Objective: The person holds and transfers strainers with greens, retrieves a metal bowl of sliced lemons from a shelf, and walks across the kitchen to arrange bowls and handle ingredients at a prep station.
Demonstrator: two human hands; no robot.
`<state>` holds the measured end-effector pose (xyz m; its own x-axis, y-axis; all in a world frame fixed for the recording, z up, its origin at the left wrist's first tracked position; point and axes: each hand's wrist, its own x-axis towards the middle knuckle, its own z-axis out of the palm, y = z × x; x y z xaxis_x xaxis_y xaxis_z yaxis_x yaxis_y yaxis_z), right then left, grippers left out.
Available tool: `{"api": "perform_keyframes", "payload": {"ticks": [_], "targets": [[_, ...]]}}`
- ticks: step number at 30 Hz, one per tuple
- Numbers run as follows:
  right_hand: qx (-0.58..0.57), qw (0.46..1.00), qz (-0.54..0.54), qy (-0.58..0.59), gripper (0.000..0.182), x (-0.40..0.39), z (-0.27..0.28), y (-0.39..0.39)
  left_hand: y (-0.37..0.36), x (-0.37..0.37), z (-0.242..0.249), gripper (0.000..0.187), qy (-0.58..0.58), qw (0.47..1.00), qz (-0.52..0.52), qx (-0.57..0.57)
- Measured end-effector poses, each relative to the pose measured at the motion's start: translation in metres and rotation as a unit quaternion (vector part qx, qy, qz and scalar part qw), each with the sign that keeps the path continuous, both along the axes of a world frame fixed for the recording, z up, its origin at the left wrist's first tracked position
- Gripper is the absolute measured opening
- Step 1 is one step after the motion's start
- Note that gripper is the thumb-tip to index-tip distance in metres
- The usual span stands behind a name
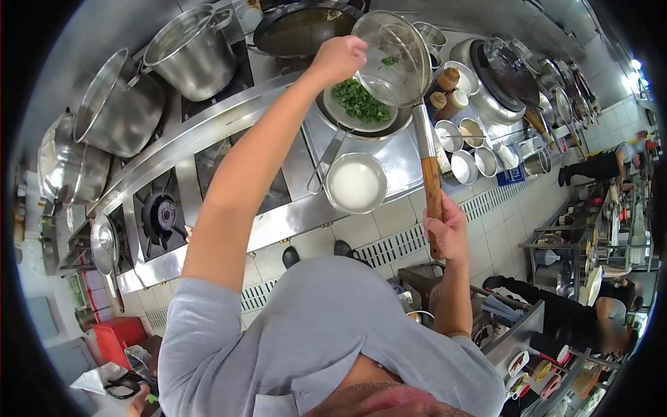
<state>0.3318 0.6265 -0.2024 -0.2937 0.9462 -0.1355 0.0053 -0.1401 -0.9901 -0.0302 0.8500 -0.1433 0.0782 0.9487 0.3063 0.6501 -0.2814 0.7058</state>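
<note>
My right hand (447,229) grips the wooden handle of a large wire-mesh strainer (417,69). A small clump of leafy greens (390,61) clings inside its mesh. My left hand (340,59) is closed at the strainer's left rim; whether its fingers pinch the rim or some leaves is hidden. Below the strainer, chopped greens (361,101) lie in a round strainer with a metal handle (332,154), which rests over a wider pan. In front of it stands a metal pot (333,203) of milky white liquid.
Large steel pots (191,62) and a dark wok (299,33) line the back left. Squeeze bottles (455,104) and small metal cups (464,167) stand to the right. A gas burner (163,214) lies at left. Another person (604,163) is at far right.
</note>
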Motion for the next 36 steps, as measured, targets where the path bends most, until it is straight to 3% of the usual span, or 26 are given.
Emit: {"api": "perform_keyframes", "payload": {"ticks": [8, 15, 19, 21, 25, 27, 29, 31, 34, 36], "targets": [[-0.025, 0.999, -0.003, 0.020, 0.069, 0.010, -0.004, 0.019, 0.102, 0.059, -0.043, 0.048, 0.044, 0.999, 0.015, 0.003], [-0.017, 0.999, -0.007, 0.028, 0.070, 0.020, -0.005, 0.039, 0.099, 0.068, -0.025, 0.041, 0.011, 0.995, 0.034, -0.091], [-0.018, 0.999, -0.013, 0.023, 0.069, 0.024, -0.013, 0.048, 0.106, 0.061, -0.037, 0.039, 0.070, 0.997, 0.019, -0.019], [-0.003, 1.000, -0.016, 0.005, 0.069, 0.026, -0.017, 0.051, 0.094, 0.047, -0.038, 0.041, 0.087, 0.996, 0.005, 0.006], [0.018, 0.999, -0.020, -0.024, 0.069, 0.036, -0.020, 0.052, -0.017, 0.013, -0.019, 0.057, 0.207, 0.974, 0.037, -0.080], [0.020, 0.999, -0.020, -0.030, 0.069, 0.041, -0.021, 0.051, -0.077, -0.018, -0.034, 0.066, 0.179, 0.968, 0.041, -0.168], [0.012, 0.999, -0.027, -0.021, 0.069, 0.046, -0.028, 0.052, -0.131, -0.032, -0.053, 0.071, -0.033, 0.928, 0.031, -0.371], [0.002, 1.000, -0.024, -0.009, 0.070, 0.047, -0.035, 0.055, -0.172, -0.023, -0.073, 0.069, -0.334, 0.821, 0.027, -0.462], [-0.013, 1.000, -0.018, 0.022, 0.071, 0.046, -0.038, 0.060, -0.186, -0.003, -0.093, 0.059, -0.545, 0.690, -0.017, -0.477], [-0.019, 0.999, -0.016, 0.026, 0.070, 0.044, -0.037, 0.061, -0.183, 0.004, -0.099, 0.053, -0.558, 0.696, -0.044, -0.449]]}}
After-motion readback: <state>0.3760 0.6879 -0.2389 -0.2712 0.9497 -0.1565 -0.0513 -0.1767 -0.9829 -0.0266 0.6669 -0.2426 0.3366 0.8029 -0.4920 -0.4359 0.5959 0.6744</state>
